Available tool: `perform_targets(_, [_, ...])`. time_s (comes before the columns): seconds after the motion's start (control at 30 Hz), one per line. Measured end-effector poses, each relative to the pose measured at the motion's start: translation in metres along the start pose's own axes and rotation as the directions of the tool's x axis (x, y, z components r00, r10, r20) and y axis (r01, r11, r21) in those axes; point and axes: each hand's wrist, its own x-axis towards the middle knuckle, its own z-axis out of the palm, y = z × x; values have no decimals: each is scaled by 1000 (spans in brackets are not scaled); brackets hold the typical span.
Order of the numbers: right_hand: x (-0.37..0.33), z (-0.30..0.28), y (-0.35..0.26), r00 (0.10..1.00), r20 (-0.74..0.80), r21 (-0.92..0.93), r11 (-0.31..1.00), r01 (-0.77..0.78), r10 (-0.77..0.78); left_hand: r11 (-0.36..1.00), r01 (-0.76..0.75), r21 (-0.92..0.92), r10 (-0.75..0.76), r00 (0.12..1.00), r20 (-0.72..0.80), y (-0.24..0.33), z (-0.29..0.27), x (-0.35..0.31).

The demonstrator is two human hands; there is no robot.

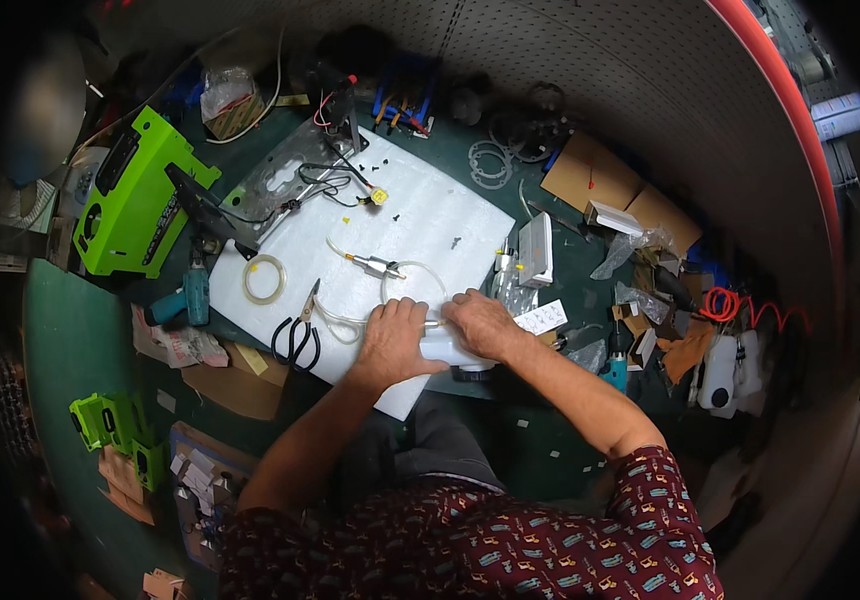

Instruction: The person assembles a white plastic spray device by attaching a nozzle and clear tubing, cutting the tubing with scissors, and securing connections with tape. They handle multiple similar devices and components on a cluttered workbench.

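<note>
A white plastic bottle (453, 349) with a black cap (471, 374) lies on its side at the foam sheet's near edge. My left hand (394, 341) is closed against its left end, thumb along the near side. Closed fingers of my right hand (485, 325) are at the bottle's far right, where a thin clear tube (435, 323) runs between both hands; the exact grip is hidden under the fingers. Beyond them the tubing loops to a silver metal cylinder fitting (378, 266). Black-handled scissors-like cutters (298, 330) lie left of my left hand.
The white foam sheet (450, 215) carries a roll of clear tubing (264, 279), a yellow connector (378, 196) and small screws. Left are a green housing (140, 200) and a teal drill (196, 290). Right are a white box (536, 250), cardboard (590, 172) and a red coiled hose (722, 304).
</note>
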Motion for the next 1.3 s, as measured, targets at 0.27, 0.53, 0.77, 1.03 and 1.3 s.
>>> perform_targets(0.27, [12,-7,3,993,117,-81,996,32,-23,1000,16,10,-16,1000,-13,-1,4,-1])
perform_targets(0.53, [17,-11,-1,991,136,-106,994,6,8,999,36,18,-37,999,32,-2,3,0])
perform_targets(0.77, [18,-12,15,995,87,-5,999,-44,44,999,50,13,-51,997,56,0,-2,2])
perform_targets(1.03, [24,-16,-4,982,191,-173,985,21,13,996,82,28,-85,988,126,1,-3,3])
perform_targets(1.3, [32,-20,-6,955,295,-179,984,14,40,998,63,-1,-62,993,104,-1,-2,3])
